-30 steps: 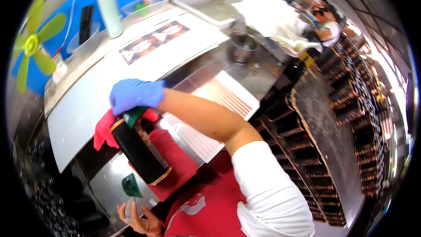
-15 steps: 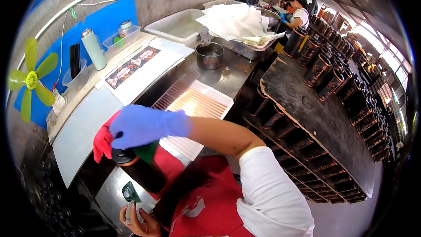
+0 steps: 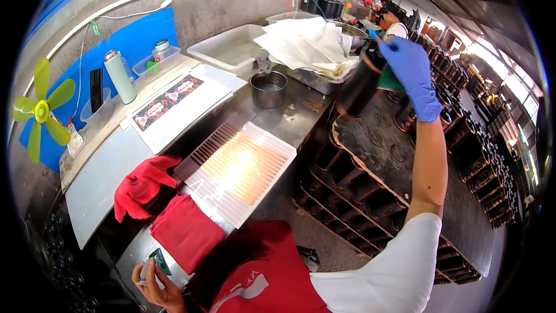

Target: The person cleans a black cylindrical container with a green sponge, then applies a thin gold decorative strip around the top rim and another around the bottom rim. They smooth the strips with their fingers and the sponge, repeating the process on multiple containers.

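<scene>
My right hand (image 3: 414,78), in a blue glove, is stretched out to the upper right and closed round the top of a black cylindrical canister (image 3: 359,88). The canister is held tilted above the near end of a dark table and has a copper-coloured ring near its top. A flat green piece (image 3: 392,80) shows under the glove; how it is held is hidden. My bare left hand (image 3: 157,288), at the lower left, pinches a small green scraper (image 3: 159,261) over a metal surface. Beside it lies a folded red cloth (image 3: 188,233).
Rows of black canisters (image 3: 469,139) stand on the dark table (image 3: 399,142) and its lower shelves. A ribbed white tray (image 3: 237,168), crumpled red cloth (image 3: 145,188), metal pot (image 3: 269,89) and printed sheet (image 3: 168,102) occupy the bench. A yellow-green fan (image 3: 41,111) is at left; a co-worker (image 3: 395,23) is behind.
My right hand has swung the canister from above the red cloths at the lower left to the dark table at the upper right. My left hand keeps the scraper, slightly further left.
</scene>
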Motion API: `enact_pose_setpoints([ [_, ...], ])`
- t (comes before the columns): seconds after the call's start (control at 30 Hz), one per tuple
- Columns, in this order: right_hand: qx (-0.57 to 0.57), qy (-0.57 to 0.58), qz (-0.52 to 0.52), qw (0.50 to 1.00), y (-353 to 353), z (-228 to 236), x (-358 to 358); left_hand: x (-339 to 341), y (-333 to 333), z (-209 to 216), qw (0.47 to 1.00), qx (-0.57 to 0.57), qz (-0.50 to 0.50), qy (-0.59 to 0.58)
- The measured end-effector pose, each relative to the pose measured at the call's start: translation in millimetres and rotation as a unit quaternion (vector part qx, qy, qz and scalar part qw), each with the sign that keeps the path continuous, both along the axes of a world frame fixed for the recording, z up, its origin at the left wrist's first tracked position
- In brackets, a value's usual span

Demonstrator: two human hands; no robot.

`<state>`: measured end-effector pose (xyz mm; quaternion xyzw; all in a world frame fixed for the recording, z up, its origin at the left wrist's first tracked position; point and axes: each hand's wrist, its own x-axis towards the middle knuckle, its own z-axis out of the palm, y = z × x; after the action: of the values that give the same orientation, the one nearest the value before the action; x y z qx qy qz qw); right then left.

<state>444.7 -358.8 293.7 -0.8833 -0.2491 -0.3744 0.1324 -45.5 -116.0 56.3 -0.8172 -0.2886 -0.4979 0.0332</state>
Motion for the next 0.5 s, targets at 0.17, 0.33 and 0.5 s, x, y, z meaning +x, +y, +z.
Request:
enact_pose_setpoints([
  [0.17,-0.059,-0.051,-0.158,0.984,-43,-28,108,25,4,-7,0.998,-0.03,-0.023,0.04],
  [0.33,-0.112,0.017,-0.189,0.976,-98,-91,220,35,17,-8,0.996,-0.036,-0.025,0.076],
  [0.5,-0.164,-0.065,-0.137,0.975,-169,-116,296,3,47,0,0.98,0.031,0.17,0.1],
])
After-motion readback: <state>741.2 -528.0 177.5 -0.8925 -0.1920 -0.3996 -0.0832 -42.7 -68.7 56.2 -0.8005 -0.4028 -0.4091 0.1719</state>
